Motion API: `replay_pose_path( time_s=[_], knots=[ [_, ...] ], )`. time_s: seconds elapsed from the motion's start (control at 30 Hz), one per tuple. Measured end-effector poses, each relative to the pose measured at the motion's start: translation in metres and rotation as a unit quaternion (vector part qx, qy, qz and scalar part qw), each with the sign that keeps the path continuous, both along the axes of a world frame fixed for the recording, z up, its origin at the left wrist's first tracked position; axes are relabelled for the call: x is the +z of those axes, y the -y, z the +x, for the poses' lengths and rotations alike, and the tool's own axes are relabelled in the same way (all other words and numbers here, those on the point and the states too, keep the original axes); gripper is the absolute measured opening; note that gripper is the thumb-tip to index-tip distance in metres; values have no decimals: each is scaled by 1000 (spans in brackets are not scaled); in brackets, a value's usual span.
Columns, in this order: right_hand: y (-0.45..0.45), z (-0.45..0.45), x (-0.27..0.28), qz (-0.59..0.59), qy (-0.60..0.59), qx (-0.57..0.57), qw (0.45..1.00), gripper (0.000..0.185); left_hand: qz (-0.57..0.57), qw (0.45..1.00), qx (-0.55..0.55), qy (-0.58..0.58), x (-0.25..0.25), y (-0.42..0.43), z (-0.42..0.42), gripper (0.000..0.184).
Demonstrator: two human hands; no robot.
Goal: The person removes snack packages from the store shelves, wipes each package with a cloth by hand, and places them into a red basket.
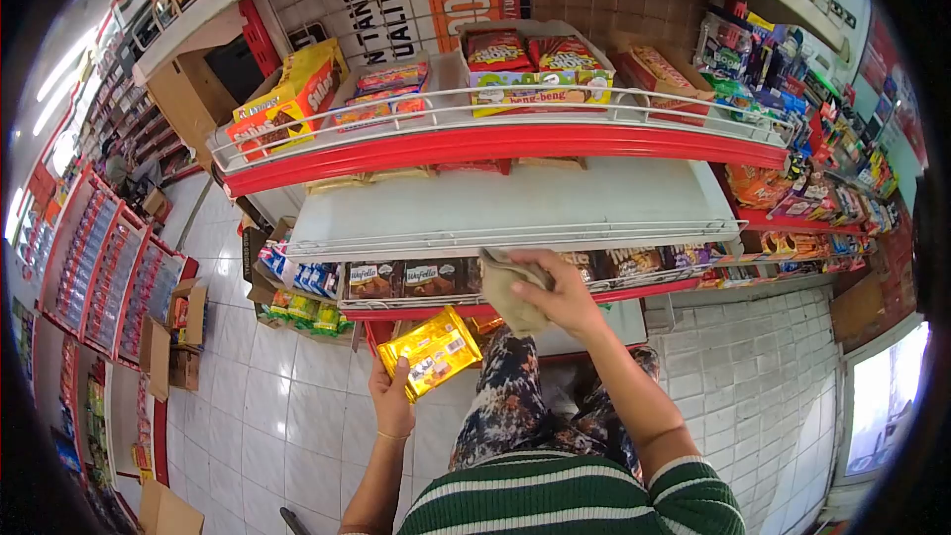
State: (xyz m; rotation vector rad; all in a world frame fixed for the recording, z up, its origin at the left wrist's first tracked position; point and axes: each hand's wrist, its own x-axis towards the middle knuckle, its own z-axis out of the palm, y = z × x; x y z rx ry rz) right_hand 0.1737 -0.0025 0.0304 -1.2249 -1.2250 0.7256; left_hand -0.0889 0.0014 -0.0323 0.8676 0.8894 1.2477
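Note:
My left hand (392, 398) grips a shiny yellow snack packet (430, 353) by its lower left side, thumb on top, in front of the lower shelf. A folded greyish-beige cloth (515, 295) is pinched in my right hand (563, 293), just in front of the white middle shelf (495, 206) and its wire rail. The cloth hides part of the row of Wafello packs (433, 278) on the shelf below. Fingers of my right hand are partly covered by the cloth.
Above, a red-edged shelf (505, 144) holds a beng-beng box (540, 94), a yellow snack box (287, 104) and other packs. Cartons (173, 347) and stocked racks (89, 267) stand at left. More snacks (812, 198) fill the right shelves. White tiles (238, 376) cover the floor.

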Motion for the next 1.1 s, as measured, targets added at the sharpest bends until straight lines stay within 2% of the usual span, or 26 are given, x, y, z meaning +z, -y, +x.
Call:
replay_pose_path(
  time_s=[0.07, 0.1, 0.17, 0.2, 0.23, 0.3, 0.33, 0.4, 0.43, 0.47, 0.5, 0.53, 0.57, 0.63, 0.67, 0.73, 0.83, 0.97, 1.0, 1.1],
  knots=[
    [-13, -13, 19, -14, -40, 96, 994, 34, -5, 999, 27, 28, -10, -4, -11, 24],
    [-18, -17, 15, -12, -40, 99, 994, 34, -11, 997, 52, 55, -15, -6, -18, 24],
    [-31, -24, -8, -59, 14, 181, 982, 33, -10, 996, 71, 58, -17, -7, -30, 22],
    [-35, -30, -26, -87, -55, 222, 970, 31, -26, 995, 78, 59, -16, -8, -36, 22],
    [-31, -36, -31, -85, -52, 227, 969, 31, -41, 994, 86, 61, -16, -9, -43, 21],
    [-23, -48, -41, -183, -67, 182, 964, 27, -48, 991, 103, 66, -22, -16, -59, 21],
    [-18, -52, -54, -185, -65, 188, 962, 27, -65, 990, 107, 72, -21, -19, -65, 24],
    [-10, -52, -80, -251, -219, 166, 928, 26, -90, 986, 107, 87, -20, -23, -73, 29],
    [-4, -50, -86, -258, -220, 170, 925, 26, -96, 985, 113, 86, -20, -28, -75, 29],
    [5, -48, -88, -278, -285, 129, 908, 27, -110, 985, 116, 67, -24, -34, -75, 26],
    [13, -46, -90, -298, -348, 86, 885, 28, -125, 984, 120, 48, -35, -36, -78, 22],
    [19, -43, -93, -318, -381, 13, 868, 28, -115, 987, 100, 43, -69, -45, -85, 23],
    [25, -35, -103, -330, -381, 13, 864, 28, -126, 986, 106, 41, -97, -50, -88, 23],
    [36, -17, -129, -277, -465, -16, 841, 27, -213, 975, 63, 8, -145, -56, -90, 25],
    [43, -11, -132, -285, -465, -18, 838, 27, -221, 973, 65, 7, -164, -58, -88, 25],
    [55, -3, -133, -253, -492, -93, 828, 26, -329, 941, 74, -22, -198, -63, -78, 30],
    [74, 6, -131, -252, -448, -116, 850, 26, -354, 926, 128, -40, -248, -70, -62, 29],
    [92, 12, -146, -249, -457, -163, 838, 24, -333, 926, 147, -98, -306, -83, -44, 37],
    [95, 13, -147, -251, -465, -167, 832, 27, -333, 917, 167, -142, -310, -87, -37, 34],
    [104, 16, -160, -259, -459, -176, 832, 25, -331, 912, 174, -166, -317, -94, -22, 29]
  ],
)
